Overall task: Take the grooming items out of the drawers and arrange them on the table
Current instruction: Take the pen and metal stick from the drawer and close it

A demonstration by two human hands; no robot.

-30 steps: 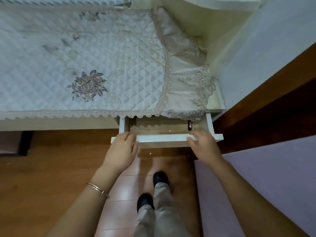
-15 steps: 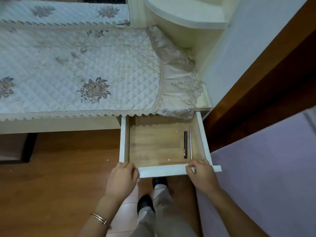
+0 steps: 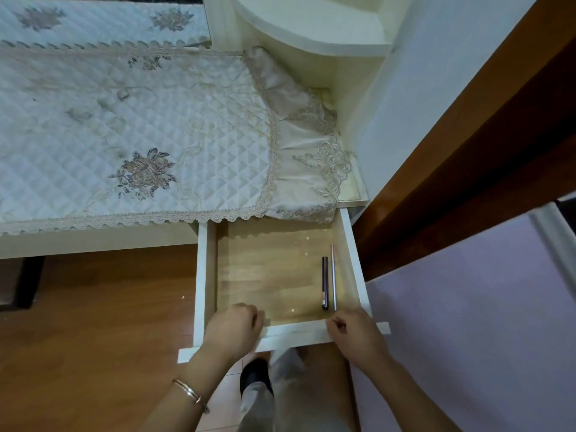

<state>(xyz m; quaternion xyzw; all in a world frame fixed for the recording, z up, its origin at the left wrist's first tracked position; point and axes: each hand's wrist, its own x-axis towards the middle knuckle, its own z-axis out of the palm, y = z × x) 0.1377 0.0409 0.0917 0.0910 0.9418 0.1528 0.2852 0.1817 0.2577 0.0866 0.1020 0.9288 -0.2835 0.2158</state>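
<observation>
A white drawer [image 3: 204, 275] with a wooden bottom stands pulled far out from under the table. Two slim items lie side by side near its right wall: a dark pencil-like stick [image 3: 325, 282] and a silver stick [image 3: 333, 277]. My left hand [image 3: 232, 330] grips the drawer's front panel at its left part. My right hand [image 3: 355, 333] grips the same panel at the right, just in front of the two sticks. The table [image 3: 93, 241] is covered by a white quilted cloth [image 3: 140, 132] with embroidered flowers.
A cream shelf unit [image 3: 311, 23] rises at the table's back right. A lilac bed surface [image 3: 483, 322] lies close on the right, beside a brown wooden strip. A dark table leg [image 3: 29, 282] stands at the left on the wooden floor. My feet are under the drawer.
The drawer has slid out from barely open to far open, pulled by both hands. The two sticks inside came into full view.
</observation>
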